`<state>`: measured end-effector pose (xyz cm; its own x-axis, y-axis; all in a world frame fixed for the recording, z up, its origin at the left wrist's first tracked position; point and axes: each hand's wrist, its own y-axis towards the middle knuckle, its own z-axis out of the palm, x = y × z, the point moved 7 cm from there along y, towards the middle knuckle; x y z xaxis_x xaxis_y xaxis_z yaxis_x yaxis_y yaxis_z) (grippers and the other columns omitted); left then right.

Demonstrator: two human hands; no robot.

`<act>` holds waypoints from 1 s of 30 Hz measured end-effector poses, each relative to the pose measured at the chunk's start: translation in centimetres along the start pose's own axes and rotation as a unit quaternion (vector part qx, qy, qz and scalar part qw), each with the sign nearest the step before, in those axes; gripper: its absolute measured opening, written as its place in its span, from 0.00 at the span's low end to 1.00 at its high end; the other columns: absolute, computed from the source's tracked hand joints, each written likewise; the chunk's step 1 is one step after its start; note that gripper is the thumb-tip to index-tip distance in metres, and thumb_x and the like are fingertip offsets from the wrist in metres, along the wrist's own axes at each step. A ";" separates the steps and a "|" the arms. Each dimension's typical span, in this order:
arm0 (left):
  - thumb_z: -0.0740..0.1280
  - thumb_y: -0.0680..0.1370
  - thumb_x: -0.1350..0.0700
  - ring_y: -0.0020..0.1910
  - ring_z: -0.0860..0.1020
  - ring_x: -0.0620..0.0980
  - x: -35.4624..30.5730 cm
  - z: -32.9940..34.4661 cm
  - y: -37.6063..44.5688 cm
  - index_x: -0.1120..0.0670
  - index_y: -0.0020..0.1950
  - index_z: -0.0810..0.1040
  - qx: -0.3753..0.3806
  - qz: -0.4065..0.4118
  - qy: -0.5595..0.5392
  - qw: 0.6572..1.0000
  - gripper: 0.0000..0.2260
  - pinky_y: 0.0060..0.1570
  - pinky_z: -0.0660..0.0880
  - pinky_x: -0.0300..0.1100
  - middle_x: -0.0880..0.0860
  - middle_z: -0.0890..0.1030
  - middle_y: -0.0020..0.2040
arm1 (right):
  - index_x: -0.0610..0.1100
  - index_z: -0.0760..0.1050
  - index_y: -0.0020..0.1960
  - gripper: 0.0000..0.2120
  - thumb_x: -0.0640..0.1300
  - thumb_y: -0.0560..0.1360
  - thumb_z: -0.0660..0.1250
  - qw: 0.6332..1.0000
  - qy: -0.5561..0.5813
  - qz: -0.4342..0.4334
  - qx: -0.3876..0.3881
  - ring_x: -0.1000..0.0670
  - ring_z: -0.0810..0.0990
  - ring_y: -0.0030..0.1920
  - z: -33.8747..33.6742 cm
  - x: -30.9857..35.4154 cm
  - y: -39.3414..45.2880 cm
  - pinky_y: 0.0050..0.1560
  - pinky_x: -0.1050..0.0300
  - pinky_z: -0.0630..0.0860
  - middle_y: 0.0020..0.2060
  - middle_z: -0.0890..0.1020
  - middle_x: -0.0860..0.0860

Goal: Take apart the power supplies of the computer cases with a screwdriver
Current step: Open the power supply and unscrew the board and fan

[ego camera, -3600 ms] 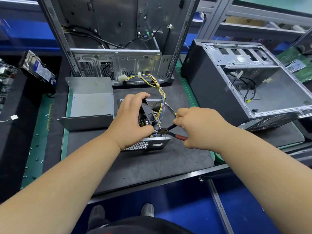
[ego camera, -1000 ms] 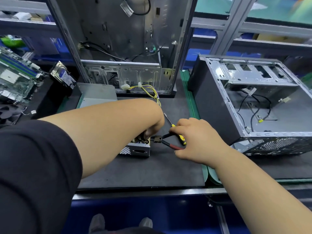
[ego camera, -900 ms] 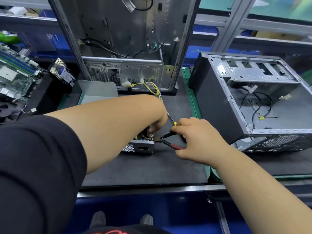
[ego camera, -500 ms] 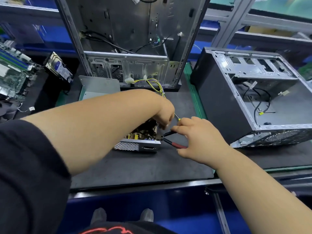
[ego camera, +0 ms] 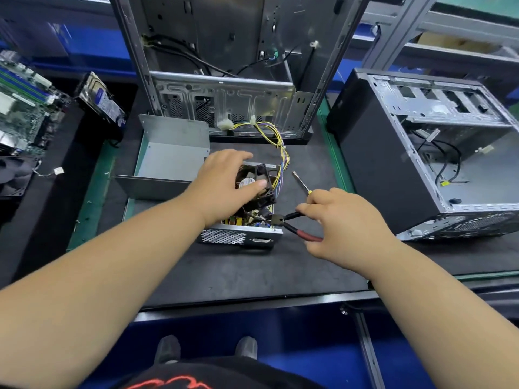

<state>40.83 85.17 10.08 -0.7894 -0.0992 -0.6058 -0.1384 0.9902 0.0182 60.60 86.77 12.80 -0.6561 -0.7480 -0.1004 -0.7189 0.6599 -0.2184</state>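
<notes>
Power supply (ego camera: 241, 234): lid off, perforated steel wall, black fan (ego camera: 257, 183) under gripping left hand (ego camera: 222, 186). Right hand (ego camera: 342, 226) clasps red-handled pliers (ego camera: 292, 224) and screwdriver (ego camera: 302, 183).

A dark mat (ego camera: 230, 276) covers the workbench, with a green strip (ego camera: 92, 197) showing along its left side. On the mat lie an opened power supply (ego camera: 244, 234), its bent metal cover (ego camera: 171, 161) just to the left, an upright stripped computer case (ego camera: 224, 105) at the back and another case (ego camera: 421, 153) on its side at right.
</notes>
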 end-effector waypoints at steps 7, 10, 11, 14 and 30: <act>0.67 0.79 0.45 0.73 0.60 0.52 0.2 0.9 -0.8 0.53 0.73 0.69 -0.022 0.020 0.028 0.999 0.24 0.73 0.57 0.46 0.52 0.68 0.71 | 0.56 0.73 0.68 0.25 0.56 0.71 0.68 1.000 0.002 0.013 0.005 0.52 0.72 0.55 0.7 -0.3 0.1 0.41 0.59 0.65 0.59 0.73 0.60; 0.65 0.80 0.46 0.74 0.58 0.51 0.5 1.1 -0.9 0.52 0.74 0.67 -0.021 0.023 0.027 0.999 0.24 0.74 0.55 0.47 0.51 0.65 0.73 | 0.59 0.71 0.69 0.26 0.57 0.71 0.69 0.999 0.029 0.022 0.005 0.54 0.71 0.58 1.3 -0.9 0.0 0.41 0.60 0.66 0.60 0.72 0.62; 0.65 0.80 0.45 0.75 0.57 0.51 0.6 1.1 -0.9 0.52 0.74 0.67 -0.020 0.025 0.020 0.999 0.25 0.75 0.55 0.47 0.51 0.64 0.74 | 0.60 0.72 0.69 0.27 0.57 0.71 0.69 0.998 0.052 0.027 0.003 0.55 0.71 0.59 1.4 -1.1 0.0 0.43 0.60 0.69 0.60 0.72 0.62; 0.68 0.73 0.34 0.76 0.55 0.49 0.6 1.4 -1.1 0.51 0.76 0.64 0.006 0.028 0.013 1.000 0.36 0.75 0.52 0.46 0.50 0.62 0.75 | 0.60 0.74 0.68 0.26 0.57 0.70 0.71 0.993 0.111 0.038 -0.006 0.55 0.72 0.59 1.7 -1.8 0.0 0.47 0.58 0.74 0.59 0.74 0.62; 0.81 0.64 0.47 0.73 0.57 0.50 0.8 1.3 -0.7 0.51 0.73 0.68 -0.023 0.000 0.010 1.000 0.41 0.74 0.55 0.43 0.49 0.64 0.71 | 0.58 0.75 0.67 0.24 0.57 0.72 0.70 0.989 0.142 0.038 -0.023 0.54 0.74 0.60 2.8 -2.5 0.0 0.48 0.54 0.78 0.58 0.74 0.61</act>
<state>41.10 84.50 8.55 -0.8006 -0.1016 -0.5905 -0.1657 0.9846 0.0552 62.88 88.43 10.36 -0.7420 -0.6500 0.1639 -0.6704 0.7210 -0.1756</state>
